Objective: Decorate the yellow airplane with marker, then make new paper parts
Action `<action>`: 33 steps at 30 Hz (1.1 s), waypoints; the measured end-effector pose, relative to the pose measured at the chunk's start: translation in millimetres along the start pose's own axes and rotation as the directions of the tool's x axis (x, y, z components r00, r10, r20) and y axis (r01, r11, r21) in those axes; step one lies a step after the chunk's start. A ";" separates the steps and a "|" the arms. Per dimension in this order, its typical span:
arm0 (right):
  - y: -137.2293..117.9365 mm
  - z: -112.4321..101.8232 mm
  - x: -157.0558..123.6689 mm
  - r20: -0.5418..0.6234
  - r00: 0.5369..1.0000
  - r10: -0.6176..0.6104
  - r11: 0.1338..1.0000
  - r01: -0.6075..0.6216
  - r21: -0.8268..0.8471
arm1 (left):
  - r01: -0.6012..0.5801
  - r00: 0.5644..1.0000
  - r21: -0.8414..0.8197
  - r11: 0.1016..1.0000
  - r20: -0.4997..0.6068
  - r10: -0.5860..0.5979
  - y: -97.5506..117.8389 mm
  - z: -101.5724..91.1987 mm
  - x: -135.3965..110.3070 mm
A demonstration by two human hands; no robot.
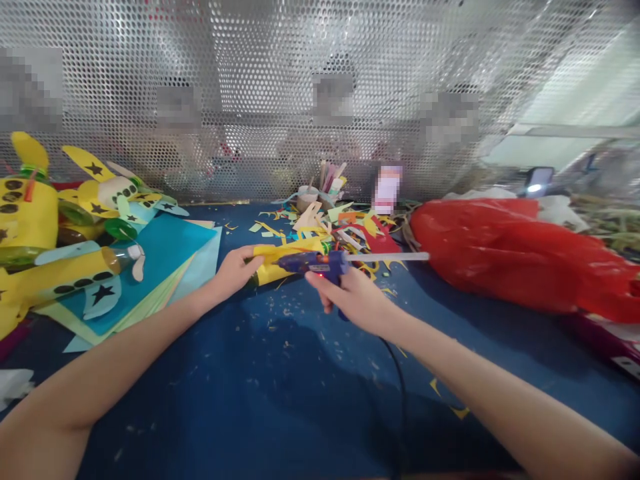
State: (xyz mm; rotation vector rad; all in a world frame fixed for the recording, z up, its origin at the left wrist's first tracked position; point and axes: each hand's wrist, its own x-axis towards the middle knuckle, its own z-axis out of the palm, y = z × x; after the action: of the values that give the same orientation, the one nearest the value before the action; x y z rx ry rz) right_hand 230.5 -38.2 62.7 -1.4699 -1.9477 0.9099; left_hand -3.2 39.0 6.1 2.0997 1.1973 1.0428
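Observation:
My right hand (357, 297) is closed round the handle of a blue glue gun (327, 265). A long pale glue stick (390, 257) pokes out of its back, and a small red light glows on its side. The nozzle points left at a plastic bottle wrapped in yellow paper (295, 250), which lies on its side with its green-ringed neck to the right. My left hand (235, 270) grips the bottle's left end, fingers on the yellow paper. The glue gun covers part of the bottle, so whether the nozzle touches it I cannot tell.
Yellow bottle planes (75, 273) and coloured paper sheets (165, 247) lie at left. Paper scraps (370, 233) heap behind the bottle, near a phone (388, 190). A red plastic bag (500, 253) lies at right. A black cord (400, 380) crosses the blue table (240, 400); perforated metal (265, 80) stands behind.

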 end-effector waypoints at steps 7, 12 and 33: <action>-11.0 14.6 11.6 0.027 0.996 -0.085 0.994 0.087 -0.067 | -0.025 1.000 0.016 1.000 -0.006 0.025 -3.4 0.8 2.0; -8.9 12.6 13.4 0.037 0.996 -0.086 0.992 0.088 -0.086 | 0.003 1.000 -0.048 0.999 -0.004 -0.003 -4.8 1.4 2.2; 92.9 -87.4 -8.9 -0.447 0.675 0.587 0.789 -0.353 0.503 | 0.065 0.998 -0.053 0.996 -0.021 -0.067 5.9 -0.4 -0.8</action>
State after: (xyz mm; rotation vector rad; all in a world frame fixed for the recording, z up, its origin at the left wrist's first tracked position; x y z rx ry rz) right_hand 354.7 -12.8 45.8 -1.7823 -0.8723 0.8381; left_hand -0.9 35.5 10.3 2.0001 1.2290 1.0595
